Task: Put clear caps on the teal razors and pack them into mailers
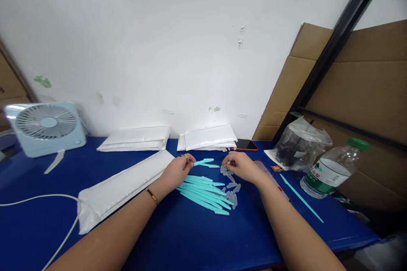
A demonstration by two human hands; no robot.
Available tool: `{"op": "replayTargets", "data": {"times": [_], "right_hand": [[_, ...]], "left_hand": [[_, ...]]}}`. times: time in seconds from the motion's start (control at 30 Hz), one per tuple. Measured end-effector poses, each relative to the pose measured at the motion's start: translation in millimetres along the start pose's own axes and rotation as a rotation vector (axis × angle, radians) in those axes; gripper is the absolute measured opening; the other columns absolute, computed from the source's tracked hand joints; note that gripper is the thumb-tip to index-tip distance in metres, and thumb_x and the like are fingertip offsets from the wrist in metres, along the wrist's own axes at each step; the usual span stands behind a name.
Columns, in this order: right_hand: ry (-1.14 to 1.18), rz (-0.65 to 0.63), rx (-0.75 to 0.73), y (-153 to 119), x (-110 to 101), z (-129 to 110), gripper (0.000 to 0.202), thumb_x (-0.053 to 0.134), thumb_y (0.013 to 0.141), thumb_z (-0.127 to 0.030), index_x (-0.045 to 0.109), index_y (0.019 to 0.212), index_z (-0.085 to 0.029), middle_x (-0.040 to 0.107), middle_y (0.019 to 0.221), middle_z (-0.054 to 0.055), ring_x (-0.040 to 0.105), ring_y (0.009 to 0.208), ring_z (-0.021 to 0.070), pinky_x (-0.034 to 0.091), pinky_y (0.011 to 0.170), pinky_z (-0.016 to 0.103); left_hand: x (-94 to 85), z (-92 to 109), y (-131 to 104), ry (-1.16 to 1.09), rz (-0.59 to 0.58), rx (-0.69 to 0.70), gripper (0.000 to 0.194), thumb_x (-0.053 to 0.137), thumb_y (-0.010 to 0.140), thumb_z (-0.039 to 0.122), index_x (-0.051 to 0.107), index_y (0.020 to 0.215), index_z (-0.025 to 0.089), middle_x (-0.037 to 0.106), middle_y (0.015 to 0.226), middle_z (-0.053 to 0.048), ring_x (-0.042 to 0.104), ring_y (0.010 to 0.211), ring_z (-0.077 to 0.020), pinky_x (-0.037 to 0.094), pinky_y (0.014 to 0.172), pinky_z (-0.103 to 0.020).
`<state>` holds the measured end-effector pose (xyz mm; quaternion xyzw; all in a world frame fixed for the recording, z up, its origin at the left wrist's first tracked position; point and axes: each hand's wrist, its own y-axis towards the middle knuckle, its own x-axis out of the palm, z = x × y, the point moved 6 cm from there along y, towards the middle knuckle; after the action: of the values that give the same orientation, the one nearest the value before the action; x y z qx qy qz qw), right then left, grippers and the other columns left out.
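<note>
Between the thumb and fingers of my left hand [178, 170] is a turquoise razor [204, 161], its head pointing right. Another turquoise razor head shows just under it. My right hand [238, 165] is pinched at the top of a scatter of small translucent caps [234, 199]; whatever its fingertips hold is too small to make out. Below the hands, a fanned pile of turquoise razors [203, 192] lies on the blue table [190, 241], heads to the right, beside the caps.
White padded packets [210, 136] lie along the wall, and a long one [124, 188] beside my left forearm. A fan [47, 127] stands left. Phones [246, 145], a bagged container [300, 142], a bottle [332, 169] and a lone turquoise stick [302, 198] are right.
</note>
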<state>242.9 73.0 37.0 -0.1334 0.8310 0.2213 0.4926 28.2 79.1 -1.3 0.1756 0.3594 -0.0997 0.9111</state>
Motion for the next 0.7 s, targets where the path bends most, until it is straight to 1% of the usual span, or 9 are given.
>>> {"op": "replayTargets", "data": {"times": [0.07,0.13,0.3,0.43,0.47,0.5,0.6,0.63,0.7], "right_hand": [[-0.060,0.040,0.041,1.0,-2.9,9.6,0.016,0.054,0.074,-0.018,0.069,0.078,-0.019,0.064,0.081,0.005,0.057,0.070,0.0155,0.041,0.063,0.025],[-0.073,0.054,0.055,1.5,-0.7,14.7,0.016,0.054,0.075,-0.021,0.069,0.081,-0.019,0.064,0.083,0.005,0.057,0.072,0.0162,0.041,0.064,0.026],[-0.062,0.037,0.093,1.5,11.7,19.0,0.026,0.061,0.072,-0.032,0.066,0.094,-0.020,0.061,0.092,0.007,0.056,0.076,0.0178,0.041,0.063,0.026],[0.044,0.028,0.067,-1.6,7.2,16.2,0.021,0.062,0.071,-0.033,0.067,0.086,-0.019,0.060,0.085,0.006,0.054,0.070,0.0149,0.041,0.060,0.024],[0.100,-0.015,0.048,-3.3,6.2,14.2,0.020,0.062,0.071,-0.033,0.067,0.083,-0.018,0.060,0.081,0.004,0.053,0.067,0.0139,0.041,0.059,0.024],[0.161,-0.098,0.028,-5.5,7.0,11.8,0.020,0.064,0.069,-0.034,0.067,0.082,-0.018,0.060,0.077,0.003,0.052,0.064,0.0130,0.040,0.057,0.023],[0.270,-0.437,-0.016,-17.0,14.7,3.2,0.026,0.070,0.062,-0.034,0.069,0.084,-0.019,0.058,0.068,-0.001,0.050,0.057,0.0113,0.038,0.051,0.020],[0.261,-0.508,-0.019,-20.3,15.9,1.5,0.028,0.072,0.060,-0.033,0.069,0.085,-0.020,0.057,0.066,-0.001,0.050,0.056,0.0109,0.037,0.049,0.020],[0.213,-0.551,-0.018,-23.2,15.6,0.1,0.030,0.073,0.056,-0.031,0.070,0.084,-0.020,0.056,0.065,-0.002,0.049,0.055,0.0103,0.035,0.047,0.019]], "left_hand": [[-0.7,0.6,0.7,-0.015,0.009,0.002,0.025,0.040,0.084,0.034,0.058,0.093,0.021,0.062,0.082,-0.003,0.055,0.073,-0.0179,0.040,0.067,-0.029],[-1.8,1.7,1.0,-0.018,0.014,0.005,0.027,0.039,0.084,0.034,0.059,0.094,0.020,0.062,0.088,-0.004,0.056,0.079,-0.0193,0.041,0.072,-0.031],[-1.5,2.4,0.1,-0.023,0.007,0.016,0.027,0.038,0.084,0.035,0.059,0.094,0.021,0.062,0.088,-0.004,0.055,0.081,-0.0191,0.041,0.076,-0.031],[1.1,0.2,0.0,-0.015,0.001,0.026,0.026,0.039,0.083,0.034,0.059,0.094,0.022,0.061,0.088,-0.003,0.055,0.079,-0.0182,0.041,0.074,-0.030],[1.7,-0.3,0.1,-0.011,-0.003,0.023,0.026,0.040,0.083,0.034,0.060,0.094,0.022,0.061,0.087,-0.003,0.055,0.079,-0.0179,0.041,0.073,-0.030],[2.3,-0.5,0.1,-0.006,-0.009,0.020,0.026,0.040,0.083,0.034,0.060,0.095,0.021,0.061,0.086,-0.003,0.055,0.077,-0.0176,0.041,0.072,-0.030],[3.2,0.9,-0.2,0.000,-0.027,0.020,0.028,0.039,0.084,0.035,0.060,0.096,0.021,0.061,0.085,-0.004,0.055,0.076,-0.0175,0.041,0.071,-0.029],[3.2,1.8,-0.3,0.001,-0.028,0.027,0.028,0.039,0.084,0.035,0.060,0.096,0.021,0.061,0.087,-0.004,0.055,0.077,-0.0178,0.041,0.072,-0.029],[3.0,3.0,-0.4,0.003,-0.024,0.041,0.027,0.039,0.084,0.034,0.060,0.096,0.021,0.061,0.089,-0.004,0.056,0.081,-0.0183,0.041,0.074,-0.030]]}}
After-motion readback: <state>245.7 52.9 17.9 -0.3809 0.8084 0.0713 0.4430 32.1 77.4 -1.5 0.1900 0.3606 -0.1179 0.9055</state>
